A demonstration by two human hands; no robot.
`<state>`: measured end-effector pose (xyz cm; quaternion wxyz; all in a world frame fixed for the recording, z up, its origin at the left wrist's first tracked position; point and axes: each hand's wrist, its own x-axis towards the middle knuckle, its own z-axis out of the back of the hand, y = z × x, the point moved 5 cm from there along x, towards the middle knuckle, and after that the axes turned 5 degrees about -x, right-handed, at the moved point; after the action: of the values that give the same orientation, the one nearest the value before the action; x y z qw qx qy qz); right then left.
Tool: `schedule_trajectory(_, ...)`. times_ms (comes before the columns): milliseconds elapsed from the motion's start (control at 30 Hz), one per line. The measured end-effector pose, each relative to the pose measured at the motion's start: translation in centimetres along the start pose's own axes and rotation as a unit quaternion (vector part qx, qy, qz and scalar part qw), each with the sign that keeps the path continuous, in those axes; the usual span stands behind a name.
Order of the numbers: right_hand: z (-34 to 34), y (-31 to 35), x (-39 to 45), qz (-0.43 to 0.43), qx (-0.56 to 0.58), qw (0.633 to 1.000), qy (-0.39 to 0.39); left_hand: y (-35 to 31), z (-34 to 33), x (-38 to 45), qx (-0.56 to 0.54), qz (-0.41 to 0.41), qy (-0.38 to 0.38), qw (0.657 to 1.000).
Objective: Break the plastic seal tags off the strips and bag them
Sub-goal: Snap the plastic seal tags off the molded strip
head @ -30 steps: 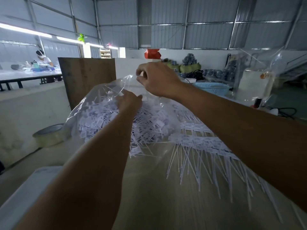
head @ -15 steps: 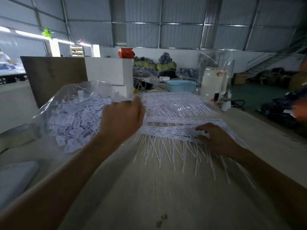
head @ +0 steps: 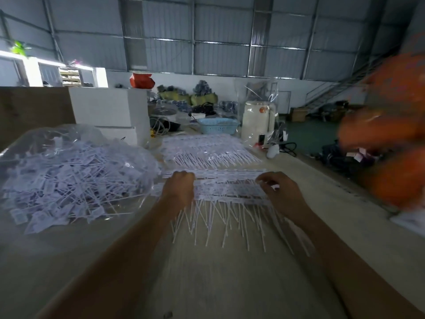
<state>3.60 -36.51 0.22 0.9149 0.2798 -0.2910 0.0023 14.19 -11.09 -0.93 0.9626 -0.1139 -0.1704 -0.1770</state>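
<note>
My left hand (head: 180,187) and right hand (head: 279,192) are each closed on an end of the white plastic seal-tag strip (head: 227,192) lying on the pale wooden table (head: 218,284) (tails toward me). Left, the clear plastic bag (head: 76,171) holds loose tags. Beyond lie bagged strips (head: 207,150).

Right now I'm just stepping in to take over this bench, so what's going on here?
A person is working through strips of seal tags on the table. The left hand and right hand are on the nearest strip's two ends. A clear bag of loose tags lies to the left.
</note>
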Motion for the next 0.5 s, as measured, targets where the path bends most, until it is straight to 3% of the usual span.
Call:
schedule_trajectory(200,1.2,-2.3,0.5,-0.085,0.043,0.992,-0.083,-1.8,5.9,0.3,-0.204,-0.077,-0.119,0.969)
schedule_trajectory(300,1.6,-3.0,0.4,-0.138,0.167,0.971,-0.098,-3.2,10.8,-1.2,-0.258,-0.153,-0.199,0.933)
schedule_trajectory(500,3.3,-0.8,0.7,-0.123,0.397,0.909,-0.041,-4.1,19.0,-6.5,-0.292,-0.264,-0.268,0.879)
